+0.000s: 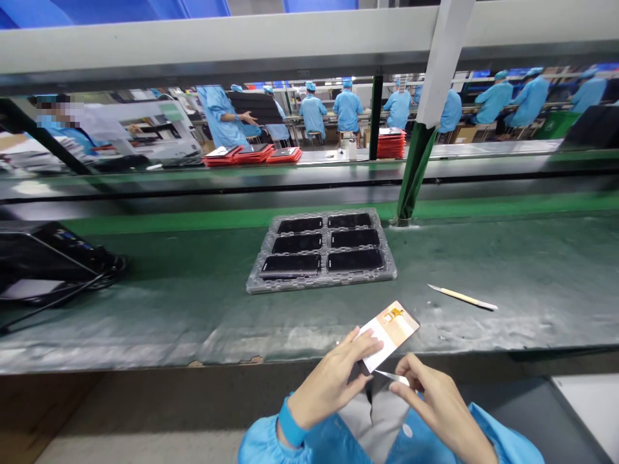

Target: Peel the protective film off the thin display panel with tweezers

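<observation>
My left hand (pixel 333 380) grips a flat phone-sized panel (pixel 393 330) by its near end, its tan back with a small orange flex part facing up. My right hand (pixel 430 399) is pinched on a thin clear strip or film (pixel 391 376) at the panel's near corner. Both hands hover at the front edge of the green bench (pixel 483 270). Beyond them lies a clear plastic tray (pixel 321 283) with several black panels in its pockets.
A slim pale tool with a pointed tip (pixel 461 298) lies on the bench to the right. A dark device with cables (pixel 46 264) sits at the left. A green post (pixel 416 167) stands behind the tray. Red tray stacks (pixel 251 154) and people in blue coats are farther back.
</observation>
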The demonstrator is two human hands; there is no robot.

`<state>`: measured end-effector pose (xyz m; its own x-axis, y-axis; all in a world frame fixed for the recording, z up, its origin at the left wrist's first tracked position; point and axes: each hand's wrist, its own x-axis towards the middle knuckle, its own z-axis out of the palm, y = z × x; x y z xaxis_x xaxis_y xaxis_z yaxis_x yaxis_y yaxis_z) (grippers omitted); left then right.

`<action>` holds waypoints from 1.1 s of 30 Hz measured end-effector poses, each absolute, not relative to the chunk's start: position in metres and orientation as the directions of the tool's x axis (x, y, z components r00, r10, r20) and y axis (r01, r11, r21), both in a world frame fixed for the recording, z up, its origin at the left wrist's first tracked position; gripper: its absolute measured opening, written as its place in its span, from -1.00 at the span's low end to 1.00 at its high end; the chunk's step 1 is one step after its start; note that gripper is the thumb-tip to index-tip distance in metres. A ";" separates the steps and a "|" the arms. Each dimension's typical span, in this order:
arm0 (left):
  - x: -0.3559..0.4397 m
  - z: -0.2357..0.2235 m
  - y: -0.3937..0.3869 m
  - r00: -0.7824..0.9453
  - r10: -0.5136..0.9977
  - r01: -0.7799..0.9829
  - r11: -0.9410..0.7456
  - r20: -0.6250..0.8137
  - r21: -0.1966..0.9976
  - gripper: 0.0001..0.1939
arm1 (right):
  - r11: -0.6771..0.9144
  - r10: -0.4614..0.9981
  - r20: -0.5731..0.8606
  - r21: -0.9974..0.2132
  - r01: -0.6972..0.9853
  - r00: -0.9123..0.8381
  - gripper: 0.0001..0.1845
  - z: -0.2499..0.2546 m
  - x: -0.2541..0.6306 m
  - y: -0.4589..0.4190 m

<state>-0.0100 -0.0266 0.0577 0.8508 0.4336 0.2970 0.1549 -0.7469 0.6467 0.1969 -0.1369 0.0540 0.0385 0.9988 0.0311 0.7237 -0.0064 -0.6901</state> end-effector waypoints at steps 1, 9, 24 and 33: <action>-0.010 0.058 -0.027 0.850 0.434 0.154 -0.747 0.298 0.647 -0.25 | -0.009 0.999 0.024 -0.709 0.705 0.037 -0.75 0.054 0.197 -0.137; -0.010 0.057 -0.026 0.846 0.437 0.150 -0.745 0.307 0.650 -0.24 | -0.088 0.996 -0.050 -0.766 0.636 0.078 -0.58 0.050 0.194 -0.137; -0.009 0.056 -0.026 0.844 0.440 0.147 -0.740 0.307 0.657 -0.25 | -0.228 0.974 -0.204 -0.876 0.425 0.103 -0.56 0.041 0.189 -0.139; -0.007 0.053 -0.025 0.840 0.440 0.144 -0.745 0.317 0.652 -0.23 | -0.253 0.968 -0.241 -0.922 0.292 0.077 -0.43 0.037 0.190 -0.138</action>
<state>-0.0074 -0.0248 0.0532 0.8402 0.4400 0.3169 0.1441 -0.7446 0.6518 0.1901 -0.1384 0.0372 0.0770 0.9675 -0.2407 0.2924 -0.2527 -0.9223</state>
